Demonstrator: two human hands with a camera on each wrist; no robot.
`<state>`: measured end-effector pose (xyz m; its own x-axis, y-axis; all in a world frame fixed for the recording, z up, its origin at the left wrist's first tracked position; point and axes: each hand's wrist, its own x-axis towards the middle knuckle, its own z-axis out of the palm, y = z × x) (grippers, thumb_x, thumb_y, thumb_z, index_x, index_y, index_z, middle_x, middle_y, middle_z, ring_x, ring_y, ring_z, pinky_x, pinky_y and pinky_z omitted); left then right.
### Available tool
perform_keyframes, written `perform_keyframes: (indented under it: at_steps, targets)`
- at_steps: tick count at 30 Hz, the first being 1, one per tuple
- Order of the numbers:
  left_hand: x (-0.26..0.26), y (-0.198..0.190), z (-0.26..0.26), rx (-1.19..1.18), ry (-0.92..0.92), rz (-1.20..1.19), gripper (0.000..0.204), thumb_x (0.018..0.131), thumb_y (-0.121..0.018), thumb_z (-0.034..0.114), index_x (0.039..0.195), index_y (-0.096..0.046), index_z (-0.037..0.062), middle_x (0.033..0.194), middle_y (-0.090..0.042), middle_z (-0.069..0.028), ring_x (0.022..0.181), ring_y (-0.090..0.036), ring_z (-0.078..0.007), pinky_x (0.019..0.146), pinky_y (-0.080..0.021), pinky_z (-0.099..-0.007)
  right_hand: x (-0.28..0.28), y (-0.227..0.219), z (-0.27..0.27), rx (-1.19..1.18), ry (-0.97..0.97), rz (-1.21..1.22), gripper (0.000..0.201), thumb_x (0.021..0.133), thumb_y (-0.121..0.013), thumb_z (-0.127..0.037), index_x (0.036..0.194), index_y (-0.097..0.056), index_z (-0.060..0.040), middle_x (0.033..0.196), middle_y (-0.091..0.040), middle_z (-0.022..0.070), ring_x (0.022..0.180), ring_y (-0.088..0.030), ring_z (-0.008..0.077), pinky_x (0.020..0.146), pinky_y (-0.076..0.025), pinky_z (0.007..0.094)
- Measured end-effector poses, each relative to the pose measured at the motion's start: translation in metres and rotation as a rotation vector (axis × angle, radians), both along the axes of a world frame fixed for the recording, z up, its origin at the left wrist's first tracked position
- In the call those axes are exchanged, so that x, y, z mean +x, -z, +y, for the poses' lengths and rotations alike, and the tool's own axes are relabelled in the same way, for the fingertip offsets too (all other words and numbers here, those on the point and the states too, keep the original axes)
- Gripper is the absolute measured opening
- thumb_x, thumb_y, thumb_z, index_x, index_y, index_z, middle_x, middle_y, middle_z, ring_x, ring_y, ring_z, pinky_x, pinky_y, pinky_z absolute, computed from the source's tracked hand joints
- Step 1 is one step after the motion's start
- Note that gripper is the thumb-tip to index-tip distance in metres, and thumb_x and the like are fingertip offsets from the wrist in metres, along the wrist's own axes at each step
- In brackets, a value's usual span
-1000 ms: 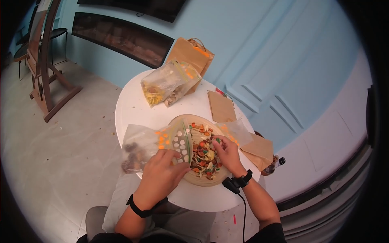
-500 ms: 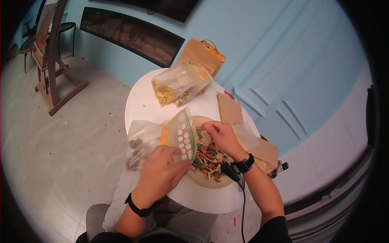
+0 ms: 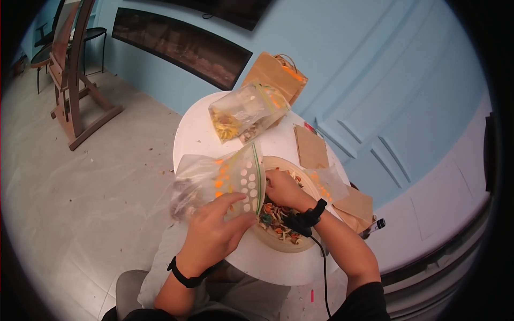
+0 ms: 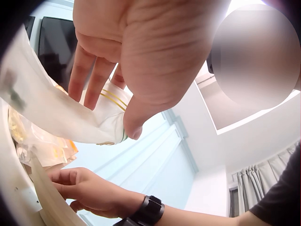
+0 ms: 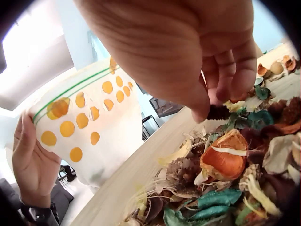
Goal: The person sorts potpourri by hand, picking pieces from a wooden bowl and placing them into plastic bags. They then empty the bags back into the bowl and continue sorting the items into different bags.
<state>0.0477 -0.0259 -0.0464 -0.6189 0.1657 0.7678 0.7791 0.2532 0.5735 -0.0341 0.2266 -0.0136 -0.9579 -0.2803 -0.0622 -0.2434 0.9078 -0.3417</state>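
Observation:
My left hand [image 3: 214, 232] grips a clear zip bag [image 3: 235, 174] with white and orange dots and a green zip line by its edge, the fingers behind it and the thumb in front. Something green shows dimly through its wall in the left wrist view. The bag's edge stands raised beside a round wooden plate [image 3: 292, 249]. Potpourri [image 5: 223, 155] of orange, green, brown and cream dried pieces covers the plate. Over it, close to the bag, my right hand [image 3: 286, 190] pinches a dark red-brown dried piece [image 5: 217, 112] between thumb and fingers.
Left of my hands lies a clear bag with dark contents [image 3: 182, 198]. Farther back on the white table [image 3: 193, 134] are a zip bag of yellow flowers [image 3: 227, 123] and a paper bag [image 3: 267, 72]. Flat brown paper bags [image 3: 310, 147] and another dotted bag [image 3: 326, 182] lie right.
My right hand has moved from the right side of the plate leftward to beside the bag. The bag's edge has risen slightly, still in my left hand. The head view has shifted a little.

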Motion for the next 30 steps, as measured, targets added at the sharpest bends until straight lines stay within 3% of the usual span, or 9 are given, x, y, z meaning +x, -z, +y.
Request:
perform_keyframes:
  at_steps: [4, 7, 10, 13, 17, 20, 23, 27, 30]
  targets:
    - [0.000, 0.003, 0.001, -0.022, 0.077, -0.049, 0.017, 0.078, -0.078, 0.008, 0.093, -0.077, 0.0123, 0.119, -0.066, -0.0119, 0.100, -0.069, -0.0307, 0.081, -0.057, -0.0399, 0.017, -0.001, 0.018, -0.170, 0.163, 0.082, 0.027, 0.093, -0.072, -0.019, 0.112, -0.068, 0.0002, 0.092, -0.072, 0.0100, 0.086, -0.068, 0.0178, 0.077, -0.053, 0.0313]
    - [0.002, 0.002, 0.003, -0.022, 0.107, -0.045, 0.016, 0.078, -0.077, 0.007, 0.093, -0.076, 0.0118, 0.120, -0.064, -0.0114, 0.106, -0.067, -0.0298, 0.083, -0.057, -0.0388, 0.033, -0.005, 0.026, -0.495, 0.374, 0.095, 0.028, 0.094, -0.073, -0.016, 0.116, -0.067, 0.0008, 0.092, -0.070, 0.0039, 0.082, -0.064, 0.0086, 0.073, -0.051, 0.0243]
    - [0.004, 0.003, 0.008, -0.045, 0.097, -0.031, 0.016, 0.078, -0.077, 0.007, 0.093, -0.077, 0.0116, 0.119, -0.063, -0.0110, 0.108, -0.066, -0.0296, 0.083, -0.057, -0.0385, 0.058, -0.040, -0.007, -0.800, 0.382, 0.081, 0.031, 0.094, -0.074, -0.013, 0.120, -0.065, 0.0011, 0.092, -0.069, 0.0008, 0.080, -0.061, 0.0047, 0.072, -0.050, 0.0205]
    - [0.003, 0.004, 0.015, -0.109, 0.086, -0.035, 0.015, 0.079, -0.078, 0.008, 0.093, -0.077, 0.0115, 0.117, -0.063, -0.0108, 0.105, -0.066, -0.0304, 0.083, -0.057, -0.0382, 0.069, -0.052, -0.032, -0.726, 0.219, 0.030, 0.029, 0.096, -0.072, -0.015, 0.119, -0.066, 0.0021, 0.093, -0.071, 0.0030, 0.076, -0.061, 0.0063, 0.071, -0.051, 0.0224]
    - [0.005, 0.001, 0.015, -0.053, 0.038, -0.033, 0.015, 0.079, -0.079, 0.008, 0.093, -0.077, 0.0118, 0.116, -0.063, -0.0117, 0.103, -0.065, -0.0321, 0.082, -0.056, -0.0390, 0.061, -0.041, -0.030, -0.543, 0.242, 0.203, 0.029, 0.100, -0.066, -0.022, 0.116, -0.068, 0.0026, 0.094, -0.073, 0.0079, 0.078, -0.064, 0.0079, 0.071, -0.052, 0.0248]
    - [0.004, -0.002, 0.007, 0.013, -0.013, -0.035, 0.015, 0.079, -0.081, 0.010, 0.094, -0.078, 0.0124, 0.115, -0.065, -0.0123, 0.102, -0.066, -0.0324, 0.080, -0.056, -0.0394, 0.049, -0.023, -0.007, -0.361, 0.247, 0.199, 0.024, 0.099, -0.067, -0.019, 0.114, -0.070, -0.0002, 0.089, -0.071, 0.0042, 0.074, -0.065, 0.0122, 0.069, -0.053, 0.0277]
    - [0.000, -0.001, 0.010, 0.038, -0.034, -0.023, 0.017, 0.078, -0.083, 0.012, 0.095, -0.079, 0.0132, 0.116, -0.066, -0.0121, 0.100, -0.068, -0.0312, 0.078, -0.056, -0.0385, 0.044, 0.012, 0.019, 0.086, -0.037, 0.138, 0.022, 0.095, -0.067, -0.016, 0.113, -0.071, -0.0040, 0.088, -0.072, 0.0115, 0.077, -0.069, 0.0250, 0.072, -0.054, 0.0358]
    - [-0.002, -0.001, 0.018, 0.070, -0.015, -0.017, 0.018, 0.078, -0.083, 0.012, 0.095, -0.079, 0.0129, 0.115, -0.066, -0.0120, 0.098, -0.068, -0.0314, 0.077, -0.056, -0.0383, 0.055, 0.000, 0.007, 0.100, 0.098, -0.054, 0.030, 0.093, -0.068, -0.021, 0.119, -0.069, -0.0050, 0.102, -0.071, 0.0154, 0.095, -0.069, 0.0337, 0.082, -0.054, 0.0423]
    - [-0.002, 0.000, 0.022, 0.085, -0.003, -0.010, 0.017, 0.078, -0.083, 0.012, 0.095, -0.078, 0.0125, 0.115, -0.066, -0.0121, 0.098, -0.068, -0.0310, 0.075, -0.056, -0.0384, 0.060, -0.004, 0.010, 0.068, 0.150, -0.013, 0.032, 0.093, -0.069, -0.020, 0.120, -0.068, -0.0029, 0.104, -0.071, 0.0150, 0.092, -0.070, 0.0318, 0.081, -0.054, 0.0402]
